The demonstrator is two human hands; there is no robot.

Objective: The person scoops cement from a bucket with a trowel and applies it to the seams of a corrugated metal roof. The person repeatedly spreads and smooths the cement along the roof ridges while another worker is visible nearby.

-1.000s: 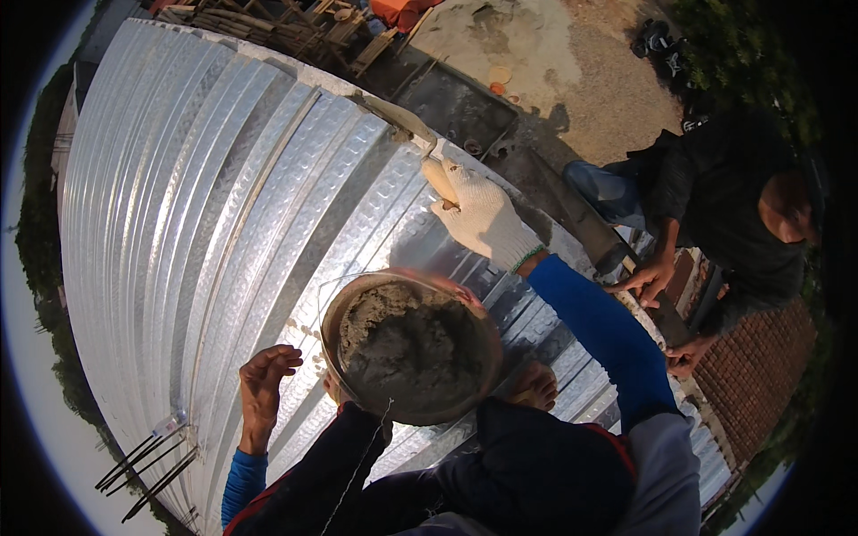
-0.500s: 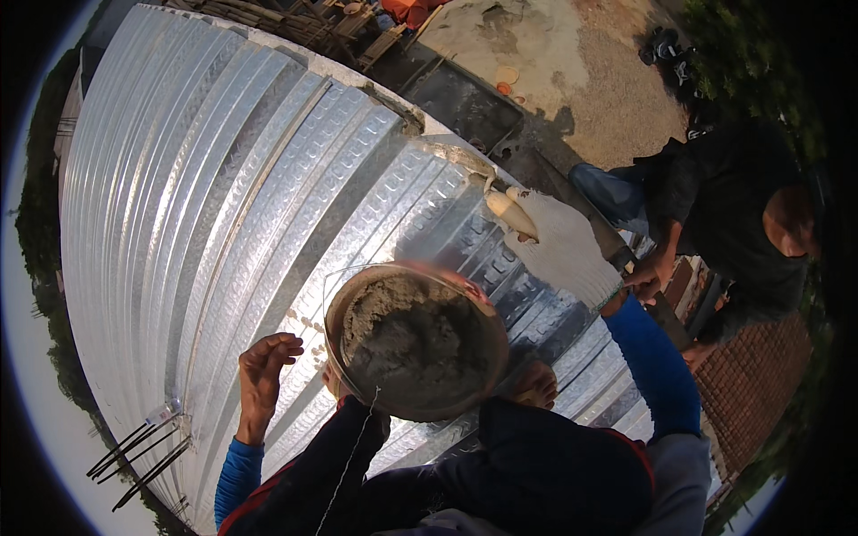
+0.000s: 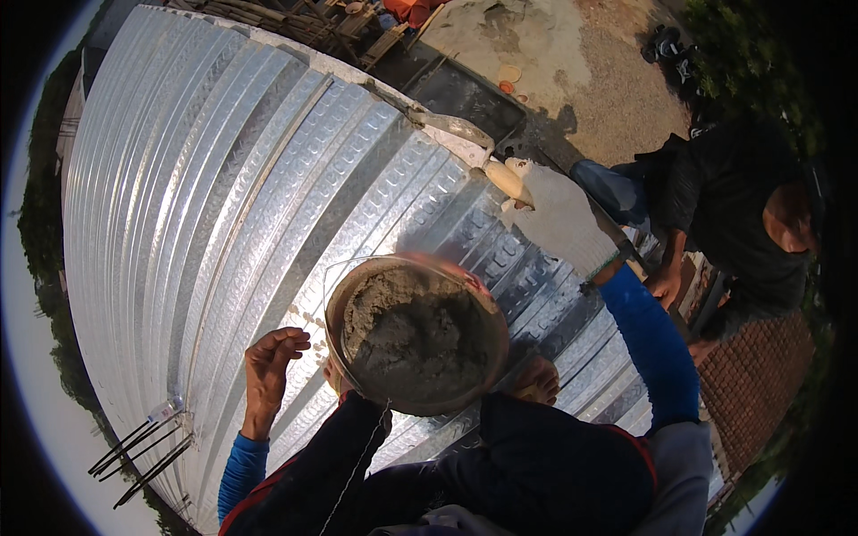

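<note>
My right hand [image 3: 556, 217], in a white knit glove, is wrapped round the wooden handle of a trowel [image 3: 508, 181]. The trowel's blade lies along the far edge of the ribbed metal decking [image 3: 268, 179], over a pale mortar strip [image 3: 344, 70]. My bare left hand [image 3: 270, 366] hangs left of the bucket, its fingers curled together with nothing visible in them. Between my feet stands a round bucket [image 3: 338, 353] holding wet grey mortar [image 3: 411, 335]; its thin wire handle leans to the left side.
A co-worker [image 3: 728, 214] in dark clothes crouches at the right, close to my right forearm. Beyond the decking edge the ground lies lower, with a sand pile [image 3: 500, 40] and timber [image 3: 308, 31]. Rebar ends [image 3: 147, 456] stick out at lower left. Brown roof tiles [image 3: 760, 375] are at right.
My right hand has moved the trowel slightly away from me, and its blade now shows more clearly along the edge. My left hand has shifted slightly right. The co-worker's hand has drawn back slightly.
</note>
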